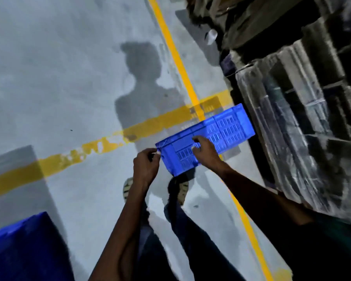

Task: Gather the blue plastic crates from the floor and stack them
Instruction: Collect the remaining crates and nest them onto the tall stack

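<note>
A blue plastic crate [227, 126] with slotted walls hangs above the grey floor, tilted, its long side facing me. My left hand [145, 165] grips its near left corner. My right hand [205, 152] is closed over the top rim of the long wall, fingers curled over the slots. Both hands carry the crate over my feet. Another blue crate [22, 248] stands at the bottom left edge, only partly in view.
Yellow floor lines [109, 138] cross under the held crate. Dark pallets with shrink-wrapped goods [292, 118] fill the right side. My shadow [144, 88] falls on the open grey floor ahead and to the left.
</note>
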